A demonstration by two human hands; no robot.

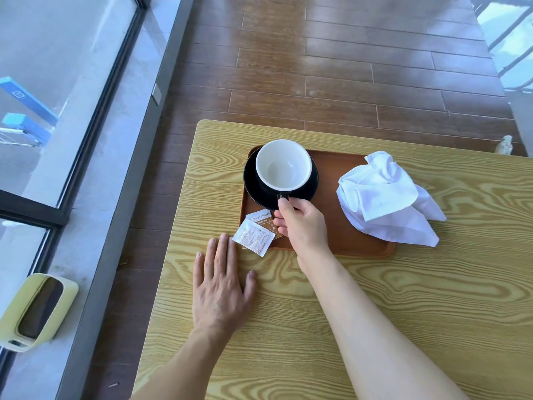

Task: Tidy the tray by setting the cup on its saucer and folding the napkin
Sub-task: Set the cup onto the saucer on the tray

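An empty cup (pixel 284 164), white inside and black outside, stands upright on a black saucer (pixel 251 183) at the far left of the brown tray (pixel 340 235). My right hand (pixel 300 223) pinches the cup's black handle at its near side. A crumpled white napkin (pixel 386 197) lies over the tray's right end and spills onto the table. My left hand (pixel 222 287) rests flat on the table, fingers spread, just left of the tray's near corner.
Two small sugar packets (pixel 255 236) lie at the tray's near left corner, beside my left fingertips. The wooden table (pixel 403 298) ends at its left edge near a window wall. A yellow-green bin (pixel 37 310) stands on the floor at left.
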